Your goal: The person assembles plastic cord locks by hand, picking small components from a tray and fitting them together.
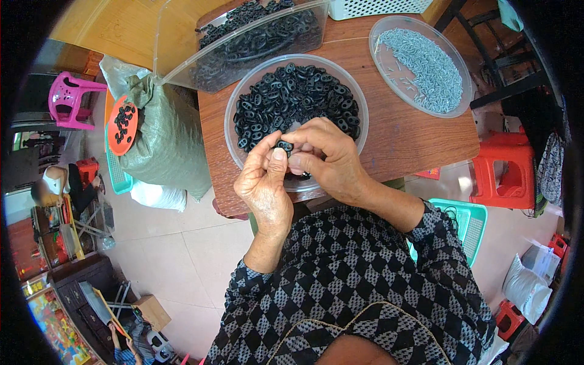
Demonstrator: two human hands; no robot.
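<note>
Over the near part of a round clear tub (pixel 230 125), my left hand (pixel 266 185) pinches a small black oval piece with two round holes (pixel 284 146) between thumb and fingertips. My right hand (pixel 333 159) is closed right beside it, its fingertips at the piece's right side. Whatever those right fingers grip is hidden by the fingers. Many similar black two-holed pieces (pixel 292 91) fill the tub below my hands.
On the wooden table (pixel 395 149), a round clear tray (pixel 389 88) at right holds small silvery rods (pixel 429 64). A clear bin (pixel 176 52) of black pieces stands behind. Left is a sack (pixel 167 137) with an orange plate (pixel 121 146); right, a red stool (pixel 502 173). Other people sit far left.
</note>
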